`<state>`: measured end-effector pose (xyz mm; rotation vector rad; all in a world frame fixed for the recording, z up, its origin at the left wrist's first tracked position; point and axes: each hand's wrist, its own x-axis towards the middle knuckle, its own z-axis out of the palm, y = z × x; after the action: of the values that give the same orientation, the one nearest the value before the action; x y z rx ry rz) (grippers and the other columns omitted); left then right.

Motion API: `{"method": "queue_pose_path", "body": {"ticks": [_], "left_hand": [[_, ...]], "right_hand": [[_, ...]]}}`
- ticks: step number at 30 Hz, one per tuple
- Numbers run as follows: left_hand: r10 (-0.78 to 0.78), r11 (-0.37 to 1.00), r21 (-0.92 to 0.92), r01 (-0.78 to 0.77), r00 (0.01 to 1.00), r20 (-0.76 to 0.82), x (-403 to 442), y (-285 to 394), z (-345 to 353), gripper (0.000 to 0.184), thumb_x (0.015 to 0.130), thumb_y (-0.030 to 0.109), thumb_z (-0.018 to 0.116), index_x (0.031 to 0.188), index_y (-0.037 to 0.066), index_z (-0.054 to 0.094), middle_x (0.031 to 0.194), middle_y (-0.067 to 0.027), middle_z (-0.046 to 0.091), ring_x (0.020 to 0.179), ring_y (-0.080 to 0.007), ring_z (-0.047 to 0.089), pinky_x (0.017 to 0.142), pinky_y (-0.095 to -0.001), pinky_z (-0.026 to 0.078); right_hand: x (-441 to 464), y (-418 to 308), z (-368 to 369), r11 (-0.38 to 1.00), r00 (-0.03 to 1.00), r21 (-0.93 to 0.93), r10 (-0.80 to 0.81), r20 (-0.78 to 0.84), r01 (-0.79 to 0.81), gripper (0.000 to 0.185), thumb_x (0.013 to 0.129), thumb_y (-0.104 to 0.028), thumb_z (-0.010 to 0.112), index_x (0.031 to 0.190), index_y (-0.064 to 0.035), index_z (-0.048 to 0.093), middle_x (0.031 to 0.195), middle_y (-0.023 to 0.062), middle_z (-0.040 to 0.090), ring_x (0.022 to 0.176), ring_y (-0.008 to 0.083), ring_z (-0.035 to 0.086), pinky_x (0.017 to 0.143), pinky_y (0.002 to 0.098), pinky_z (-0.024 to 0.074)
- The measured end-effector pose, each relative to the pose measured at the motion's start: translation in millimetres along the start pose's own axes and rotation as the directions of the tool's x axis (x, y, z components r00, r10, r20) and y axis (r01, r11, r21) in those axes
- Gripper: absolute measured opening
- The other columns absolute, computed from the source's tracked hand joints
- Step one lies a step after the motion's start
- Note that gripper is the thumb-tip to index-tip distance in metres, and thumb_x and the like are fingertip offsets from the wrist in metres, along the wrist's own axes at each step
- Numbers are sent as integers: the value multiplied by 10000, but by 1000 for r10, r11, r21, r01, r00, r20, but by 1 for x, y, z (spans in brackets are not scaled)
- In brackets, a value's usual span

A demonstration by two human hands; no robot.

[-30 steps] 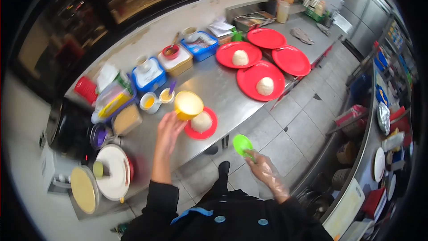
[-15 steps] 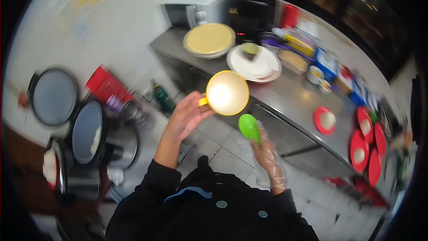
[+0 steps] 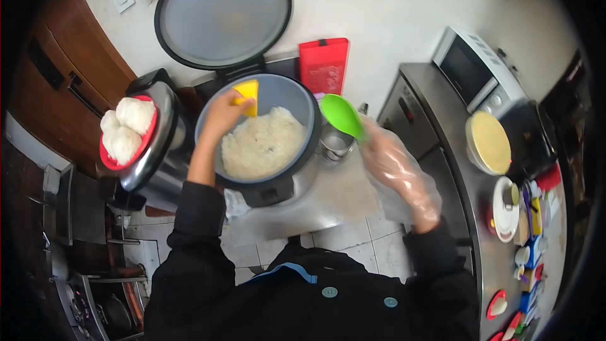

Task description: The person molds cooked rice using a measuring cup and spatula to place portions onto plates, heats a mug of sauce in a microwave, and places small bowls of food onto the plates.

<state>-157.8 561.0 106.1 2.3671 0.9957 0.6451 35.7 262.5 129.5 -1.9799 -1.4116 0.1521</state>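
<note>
**Cup in the Pot, Rice to Spare**

A person reaches into an open cooker (image 3: 270,194), left hand (image 3: 221,113) at the pot's 11 o'clock, lowering a yellow cup (image 3: 247,96) over a broad bed of rice (image 3: 262,145). The fingers bunch together, pinching the cup at its side; whether they hold the handle cannot be told, nor can what is inside the cup.

At the pot's 3 o'clock, the right hand (image 3: 394,159) — in a clear plastic glove — holds a green scoop (image 3: 341,115), its bowl raised beside the rim. The gloved fingers appear closed around the handle, though blur hides how each one lies. No rice shows on the scoop.

The work looks partly done. At 4 o'clock, on the far counter (image 3: 456,129), a small red plate (image 3: 497,295) bears a molded white mound (image 3: 500,307), with parts of more red plates (image 3: 516,320) at the picture's edge. At 9 o'clock, large white lumps (image 3: 134,113) sit on a red dish (image 3: 105,151) atop a second cooker (image 3: 169,170).

Plenty of rice is left in the pot, enough, by the look of it, for several more cupfuls — and this cup does not appear packed and leveled yet.
</note>
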Motion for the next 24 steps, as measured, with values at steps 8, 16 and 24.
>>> {"method": "queue_pose_path", "body": {"ticks": [8,16,24], "left_hand": [[-315,900,427,82,800,510,91,-122,105,429,687,287,728,992,-7,659,1029,-220,632,998,-317,607,852,-376,493],[-146,943,321,-89,755,639,108,-175,168,374,675,236,729,957,-3,670,1005,-219,637,971,-318,617,851,-365,496],[60,948,109,-298,505,861,83,-185,192,414,658,337,765,916,24,683,977,-150,659,907,-314,626,785,-396,498]], "right_hand": [[195,58,273,869,777,-260,-197,598,421,160,785,-94,500,874,-16,608,838,156,624,807,342,612,728,430,473],[155,184,402,403,585,-438,-398,706,803,149,814,-137,491,783,-31,591,784,113,589,762,271,602,718,388,481],[178,87,347,956,117,-67,35,993,284,115,791,-130,511,737,-52,575,725,98,556,708,263,581,684,373,471]]}}
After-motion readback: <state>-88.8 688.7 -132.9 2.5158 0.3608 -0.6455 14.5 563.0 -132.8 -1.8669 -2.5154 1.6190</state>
